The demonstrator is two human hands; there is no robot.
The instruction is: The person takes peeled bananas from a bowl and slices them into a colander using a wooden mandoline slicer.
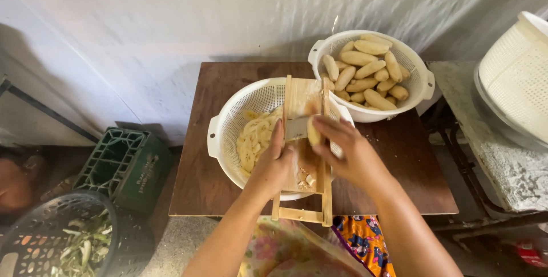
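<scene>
A wooden slicer board [303,93] with a metal blade lies across a white perforated basin [222,126] on a small brown table [196,168]. Pale slices [254,138] are piled inside the basin. My left hand [273,166] grips the slicer's left rail and steadies it. My right hand [349,150] presses a peeled banana [313,131] onto the board just beside the blade. Behind it, a second white basin [424,83] holds several whole peeled bananas [365,71].
A green plastic crate [123,166] stands on the floor to the left, with a dark basket [23,231] of green peels in front of it. On the right, a white perforated basket [516,77] rests on a stone ledge [502,166]. A white wall lies behind.
</scene>
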